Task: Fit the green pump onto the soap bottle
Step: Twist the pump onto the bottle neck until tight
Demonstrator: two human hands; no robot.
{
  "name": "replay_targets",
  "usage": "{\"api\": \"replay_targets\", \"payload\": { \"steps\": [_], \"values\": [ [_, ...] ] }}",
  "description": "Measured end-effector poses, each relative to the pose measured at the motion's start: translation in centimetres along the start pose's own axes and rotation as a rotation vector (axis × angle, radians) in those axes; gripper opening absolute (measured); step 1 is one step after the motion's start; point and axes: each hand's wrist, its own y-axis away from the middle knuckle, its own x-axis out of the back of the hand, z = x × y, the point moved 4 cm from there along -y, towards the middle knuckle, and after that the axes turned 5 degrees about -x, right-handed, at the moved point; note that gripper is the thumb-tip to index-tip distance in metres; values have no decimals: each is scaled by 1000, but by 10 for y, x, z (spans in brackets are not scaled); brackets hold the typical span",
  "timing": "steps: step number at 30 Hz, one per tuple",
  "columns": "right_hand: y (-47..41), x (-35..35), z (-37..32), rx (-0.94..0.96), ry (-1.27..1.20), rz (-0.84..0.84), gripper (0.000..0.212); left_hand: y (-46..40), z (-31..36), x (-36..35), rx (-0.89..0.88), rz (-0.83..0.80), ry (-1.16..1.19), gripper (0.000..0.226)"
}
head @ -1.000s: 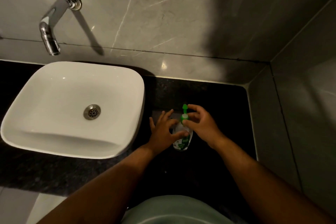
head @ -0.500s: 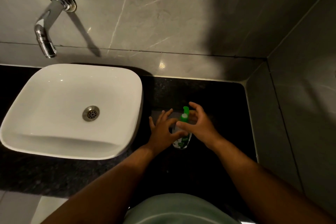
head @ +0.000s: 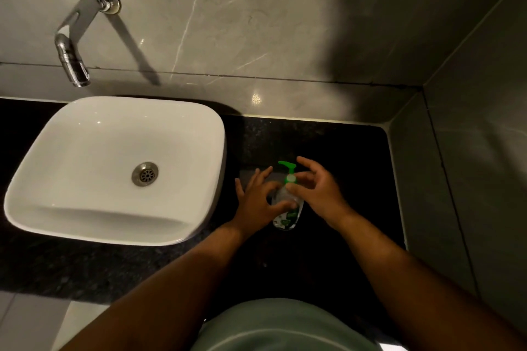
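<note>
since half a second ago the right hand (head: 319,194) has loosened: its fingers, which were curled close over the green pump (head: 288,170), now fan apart, and the pump's spout shows clear above them. only the thumb tip and perhaps a fingertip touch the pump's collar at the neck; the other fingers stand spread and off it. the left hand (head: 258,202) has kept its place, wrapped round the soap bottle (head: 286,212) with the thumb across its front and the fingers behind (how tightly they press cannot be told). the pump's spout has turned slightly, now pointing up and to the left, toward the sink (head: 114,171).

the bottle stands just right of the sink on the dark countertop (head: 342,151), apart from the basin wall. it is clear, with a green and white label low on its front. the pump sits on the neck, its pale collar right above the shoulder; whether it is fully seated cannot be told.
</note>
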Motion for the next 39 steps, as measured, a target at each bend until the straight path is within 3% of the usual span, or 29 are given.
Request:
{"api": "replay_targets", "payload": {
  "steps": [3, 5, 8, 13, 15, 21, 26, 35, 39],
  "values": [
    [0, -1, -4, 39, 102, 41, 76, 2, 3, -2, -4, -5, 24, 58],
    [-1, -5, -3, 16, 12, -53, 83, 2, 3, -1, 14, 3, 18, 60],
    [-2, -4, -1, 4, -83, -109, 76, 1, 4, 1, 33, 3, 3, 59],
    [-2, 1, -6, 35, 155, 87, 72, 1, 13, 1, 13, -18, 18, 62],
    [-3, -1, -1, -30, 127, 21, 74, 2, 13, 1, 16, -12, 25, 61],
    [-7, -3, 9, -151, 80, -227, 54, 3, 5, 1, 49, -6, 54, 52],
    [-10, -3, -6, -72, 87, -427, 33, 3, 8, 3, 30, -27, 68, 60],
    [-5, -7, -2, 79, 246, -43, 7, 11, 16, 0, 105, 177, -28, 52],
    [1, -15, 1, 81, 334, 114, 22, 10, 18, 1, 99, 146, -97, 41]
  ]
}}
